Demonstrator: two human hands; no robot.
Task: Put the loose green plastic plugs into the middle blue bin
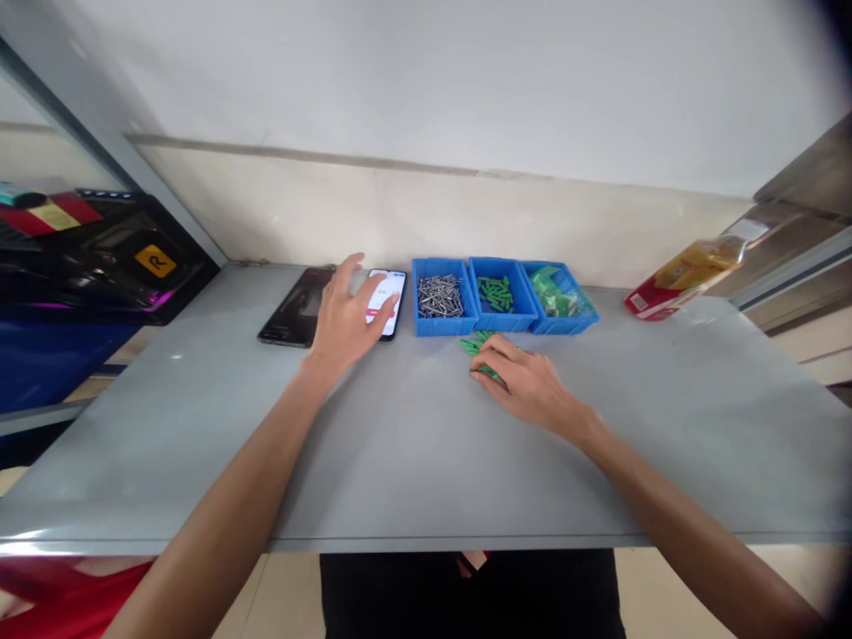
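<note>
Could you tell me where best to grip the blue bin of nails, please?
Probably the front and back rims, from above: the bin of nails stands against the middle bin on its right, and the lit phone lies close on its left, crowding both side walls.

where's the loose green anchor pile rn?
Head view, right of centre: green anchor pile lies on the table, partly under the right hand, just before the middle blue bin.
</note>
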